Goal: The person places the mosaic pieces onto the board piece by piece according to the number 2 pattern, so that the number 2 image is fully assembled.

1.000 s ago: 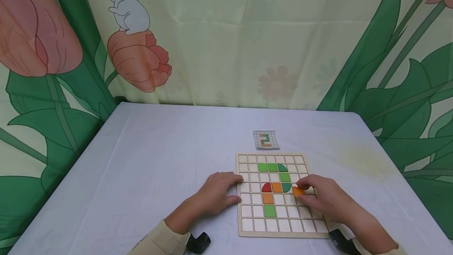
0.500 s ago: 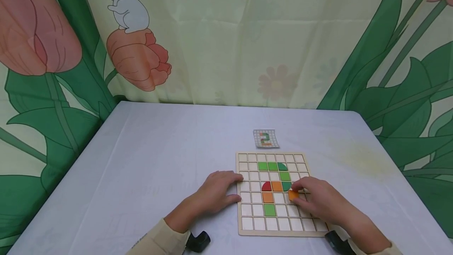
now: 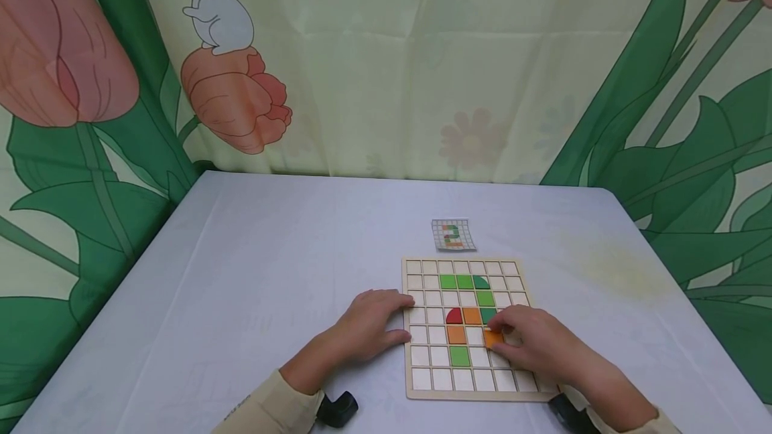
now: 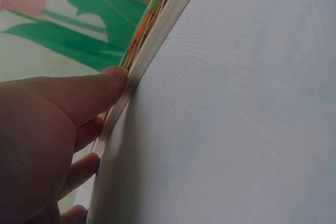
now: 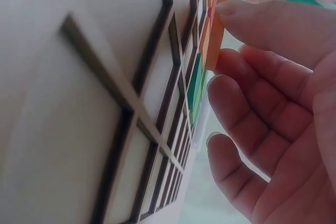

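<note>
My right hand [image 3: 539, 340] pinches an orange square tile [image 3: 491, 339] between thumb and fingers, low over the gridded wooden board [image 3: 476, 396], just nearer than a dark green rounded tile [image 3: 487, 315]. From the right wrist, the held orange tile [image 5: 213, 43] stands out from the grid, with the thumb at its edge and the other fingers loosely bent. My left hand [image 3: 370, 327] rests against the board's left edge, fingers fairly straight. In the left wrist view its thumb and fingertips touch the wooden rim [image 4: 152, 45].
Set in the grid are green tiles [image 3: 456, 281], a red rounded tile [image 3: 454, 316] and further orange tiles [image 3: 456, 335]. Behind the board lies a small printed card [image 3: 454, 236] with a coloured grid pattern. A white cloth covers the table [image 3: 271, 253]; a printed curtain [image 3: 386, 72] hangs behind.
My right hand has carried the orange tile leftward across the board, to below the dark green rounded tile. The left hand has stayed at the board's edge.
</note>
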`<action>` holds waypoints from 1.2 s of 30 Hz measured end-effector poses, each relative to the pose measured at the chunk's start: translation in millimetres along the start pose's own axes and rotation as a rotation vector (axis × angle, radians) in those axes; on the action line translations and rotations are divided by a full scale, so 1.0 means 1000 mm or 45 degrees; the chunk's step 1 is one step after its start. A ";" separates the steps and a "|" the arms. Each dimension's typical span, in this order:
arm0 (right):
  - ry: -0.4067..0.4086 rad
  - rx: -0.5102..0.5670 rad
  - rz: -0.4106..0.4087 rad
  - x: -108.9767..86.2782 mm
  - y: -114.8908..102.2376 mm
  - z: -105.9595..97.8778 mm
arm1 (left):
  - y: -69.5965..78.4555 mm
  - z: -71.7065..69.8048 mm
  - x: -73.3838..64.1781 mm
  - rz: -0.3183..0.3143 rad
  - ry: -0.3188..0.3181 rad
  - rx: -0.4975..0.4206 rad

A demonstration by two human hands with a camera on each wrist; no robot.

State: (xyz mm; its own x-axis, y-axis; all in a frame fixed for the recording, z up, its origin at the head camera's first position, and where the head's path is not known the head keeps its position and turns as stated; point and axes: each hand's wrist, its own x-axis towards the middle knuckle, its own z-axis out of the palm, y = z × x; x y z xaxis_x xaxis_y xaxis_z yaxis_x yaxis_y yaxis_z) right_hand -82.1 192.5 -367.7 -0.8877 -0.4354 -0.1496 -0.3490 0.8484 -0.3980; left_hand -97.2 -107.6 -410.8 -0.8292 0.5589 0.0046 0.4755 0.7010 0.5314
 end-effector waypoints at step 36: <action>-0.150 0.133 -0.040 -0.008 -0.009 0.008 | 0.000 0.000 -0.001 -0.002 0.002 -0.006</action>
State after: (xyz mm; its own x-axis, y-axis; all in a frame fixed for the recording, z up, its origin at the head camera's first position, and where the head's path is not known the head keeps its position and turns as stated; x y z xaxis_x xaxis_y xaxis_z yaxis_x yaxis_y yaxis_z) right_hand -69.4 186.0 -369.9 -0.8335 -0.4986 -0.2382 -0.3374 0.8006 -0.4952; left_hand -96.1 -107.9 -411.1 -0.8305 0.5569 0.0053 0.4727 0.6998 0.5356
